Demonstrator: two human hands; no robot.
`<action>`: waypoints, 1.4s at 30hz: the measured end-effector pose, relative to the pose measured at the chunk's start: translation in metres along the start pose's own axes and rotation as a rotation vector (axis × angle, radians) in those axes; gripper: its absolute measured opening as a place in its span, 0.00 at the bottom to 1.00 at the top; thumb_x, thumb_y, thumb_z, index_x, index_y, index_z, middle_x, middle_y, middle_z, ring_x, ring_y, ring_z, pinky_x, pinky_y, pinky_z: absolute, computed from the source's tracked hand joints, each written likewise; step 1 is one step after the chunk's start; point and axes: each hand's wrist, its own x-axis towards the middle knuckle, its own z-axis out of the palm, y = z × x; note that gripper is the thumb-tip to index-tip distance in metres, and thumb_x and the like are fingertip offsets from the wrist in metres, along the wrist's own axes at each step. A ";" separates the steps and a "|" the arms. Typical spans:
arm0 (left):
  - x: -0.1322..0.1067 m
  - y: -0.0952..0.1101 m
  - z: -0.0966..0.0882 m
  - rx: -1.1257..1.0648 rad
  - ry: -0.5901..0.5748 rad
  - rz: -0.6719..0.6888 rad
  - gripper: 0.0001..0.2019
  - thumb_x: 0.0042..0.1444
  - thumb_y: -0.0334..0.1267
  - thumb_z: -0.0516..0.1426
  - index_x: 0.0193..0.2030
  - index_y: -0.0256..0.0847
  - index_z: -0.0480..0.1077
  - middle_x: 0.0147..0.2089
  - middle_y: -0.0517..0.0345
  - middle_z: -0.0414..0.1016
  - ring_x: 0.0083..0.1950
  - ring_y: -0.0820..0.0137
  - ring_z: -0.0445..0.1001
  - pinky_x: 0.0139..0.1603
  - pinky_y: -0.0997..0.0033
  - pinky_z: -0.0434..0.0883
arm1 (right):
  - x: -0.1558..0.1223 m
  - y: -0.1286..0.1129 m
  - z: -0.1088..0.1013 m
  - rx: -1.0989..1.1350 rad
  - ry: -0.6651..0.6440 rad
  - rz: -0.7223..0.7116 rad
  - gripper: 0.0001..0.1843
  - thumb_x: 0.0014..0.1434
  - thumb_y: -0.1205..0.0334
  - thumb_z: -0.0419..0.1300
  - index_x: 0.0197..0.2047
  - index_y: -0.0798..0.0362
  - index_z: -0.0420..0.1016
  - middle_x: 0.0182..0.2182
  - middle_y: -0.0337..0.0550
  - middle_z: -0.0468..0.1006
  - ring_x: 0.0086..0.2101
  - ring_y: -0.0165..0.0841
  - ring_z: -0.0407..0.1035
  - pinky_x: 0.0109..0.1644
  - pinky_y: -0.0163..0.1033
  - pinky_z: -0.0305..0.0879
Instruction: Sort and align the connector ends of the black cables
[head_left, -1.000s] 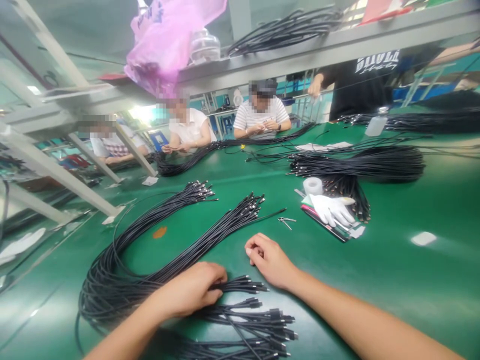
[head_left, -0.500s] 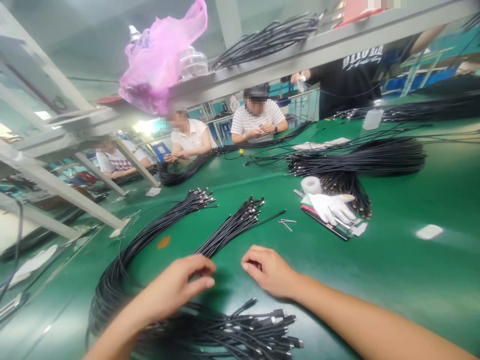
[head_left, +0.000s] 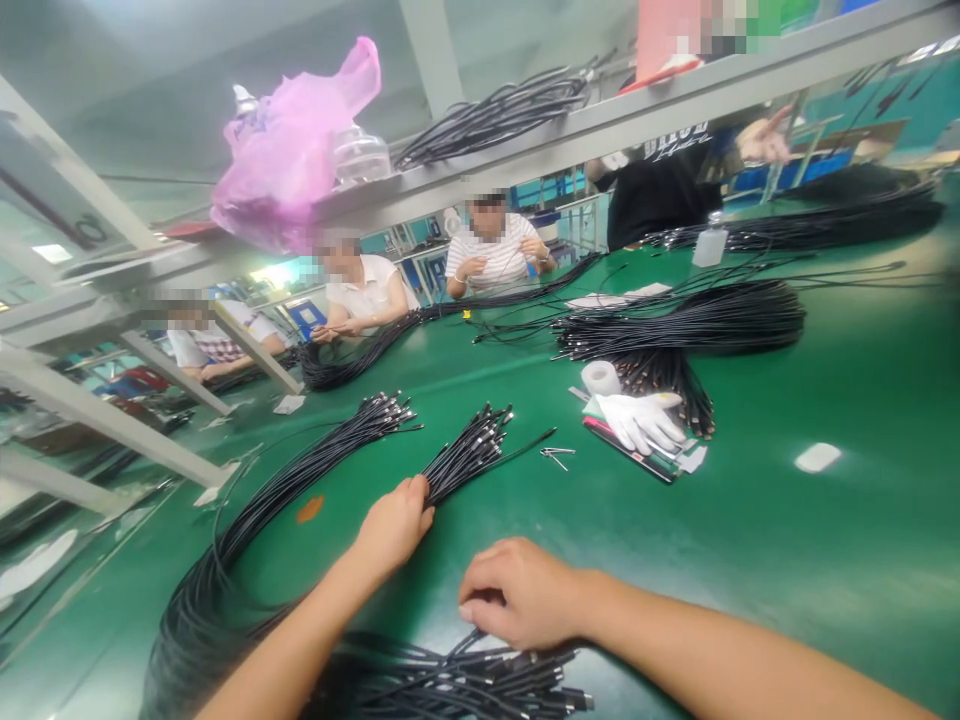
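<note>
My left hand [head_left: 394, 520] is closed around a bundle of black cables [head_left: 469, 450], behind their metal-tipped connectors. My right hand [head_left: 517, 590] is curled, thumb and fingertips close together, just over the connector ends of a nearer bundle of black cables [head_left: 480, 685]. A single cable tip reaches up to its thumb, and I cannot make out whether it is pinched. Left of my hands, another long cable bundle [head_left: 300, 475] curves across the green table [head_left: 750, 560].
A white glove [head_left: 637, 420], a tape roll [head_left: 601, 378], small metal pins [head_left: 556, 458] and more cable bundles [head_left: 690, 318] lie farther back. A shelf rail [head_left: 510, 160] crosses above, carrying a pink bag [head_left: 292, 150]. Several people sit or stand across the table.
My left hand has moved forward and closed on the cable bundle. My right hand has come nearer, down to the closer connector ends. The camera view has shifted slightly.
</note>
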 end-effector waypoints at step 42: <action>-0.009 0.029 0.025 -1.715 -0.490 0.036 0.17 0.50 0.41 0.68 0.39 0.33 0.70 0.22 0.64 0.69 0.19 0.80 0.64 0.19 0.82 0.64 | 0.003 0.049 -0.048 0.965 0.393 0.490 0.22 0.56 0.48 0.69 0.47 0.55 0.74 0.26 0.37 0.76 0.26 0.28 0.69 0.29 0.33 0.66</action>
